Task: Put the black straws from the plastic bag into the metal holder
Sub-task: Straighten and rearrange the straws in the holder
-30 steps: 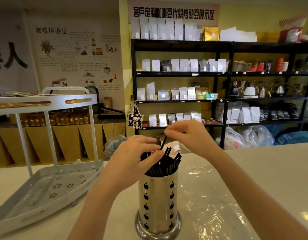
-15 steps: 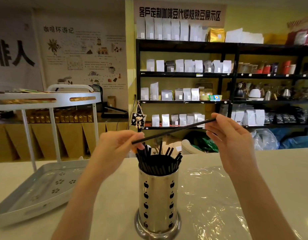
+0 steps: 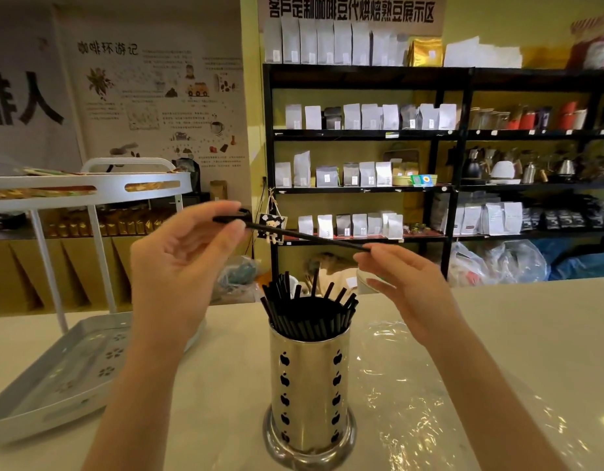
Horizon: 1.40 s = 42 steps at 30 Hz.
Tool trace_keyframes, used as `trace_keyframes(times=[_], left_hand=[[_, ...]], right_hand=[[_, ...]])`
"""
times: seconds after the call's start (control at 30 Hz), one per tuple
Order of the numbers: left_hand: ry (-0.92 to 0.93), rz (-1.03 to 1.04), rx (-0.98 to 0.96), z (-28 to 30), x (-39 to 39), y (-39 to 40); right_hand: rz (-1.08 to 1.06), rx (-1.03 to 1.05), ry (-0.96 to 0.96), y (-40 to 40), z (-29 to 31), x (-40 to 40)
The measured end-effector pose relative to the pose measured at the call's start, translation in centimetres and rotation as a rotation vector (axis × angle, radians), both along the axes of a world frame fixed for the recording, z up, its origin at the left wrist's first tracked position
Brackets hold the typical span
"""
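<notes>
One black straw (image 3: 304,235) held near-horizontal above the metal holder (image 3: 309,385), not touching it. Left hand (image 3: 181,263) pinches its left end; right hand (image 3: 400,283) pinches its right end. Holder stands upright on the worktop (image 3: 531,334), packed with black straws (image 3: 307,309). Clear plastic bag (image 3: 409,402) lies flat beside it.

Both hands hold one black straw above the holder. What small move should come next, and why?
Probably tip the straw upright and lower one end into the metal holder. The left hand and right hand pinch its two ends, so it lies almost level above the holder, where the other straws already stand. One hand may need to let go first.
</notes>
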State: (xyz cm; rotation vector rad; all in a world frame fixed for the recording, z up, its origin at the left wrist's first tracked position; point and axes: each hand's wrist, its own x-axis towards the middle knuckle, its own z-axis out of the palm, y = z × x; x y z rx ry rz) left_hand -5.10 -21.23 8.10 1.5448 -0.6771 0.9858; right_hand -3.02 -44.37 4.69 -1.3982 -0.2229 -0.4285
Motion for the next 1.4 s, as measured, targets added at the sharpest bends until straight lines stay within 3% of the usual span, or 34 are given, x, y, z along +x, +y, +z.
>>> trace_keyframes(times=[0.1, 0.2, 0.27, 0.37, 0.57, 0.67, 0.93, 1.07, 1.2, 1.4], left_hand=[[-0.066, 0.082, -0.116, 0.0, 0.1, -0.4], [-0.093, 0.068, -0.218, -0.2, 0.0, -1.0], [-0.125, 0.032, -0.185, -0.3, -0.1, -1.4], [-0.107, 0.049, 0.057, -0.6, -0.2, -2.4], [0.123, 0.107, 0.576, -2.2, 0.8, -4.1], [0.115, 0.166, 0.738, -3.0, 1.5, -4.4], [0.056, 0.180, 0.734, -2.5, 0.7, -4.5], [-0.082, 0.149, 0.540, -2.1, -1.3, -6.2], [-0.192, -0.003, 0.493, -5.5, -2.6, -10.7], [0.404, -0.094, 0.859, -16.4, -0.4, -16.5]], right_hand=[[-0.022, -0.319, -0.048, 0.3, -0.4, -0.2], [0.076, -0.510, -0.007, 0.6, -0.5, -0.2], [0.126, -0.600, 0.036, 0.9, -0.6, -0.3], [0.098, -0.656, 0.063, 1.2, -0.4, -0.4], [-0.005, -0.677, 0.085, 0.4, 0.3, -1.3], [-0.035, -0.705, 0.102, -0.1, 0.1, -1.4], [-0.138, -0.777, -0.005, -1.0, 1.4, -3.4], [-0.192, -0.666, -0.154, -2.2, 3.1, -6.6], [-0.262, -0.730, -0.024, -5.5, 1.1, -7.2], [-0.627, -0.698, 0.380, -13.9, -9.9, -4.1]])
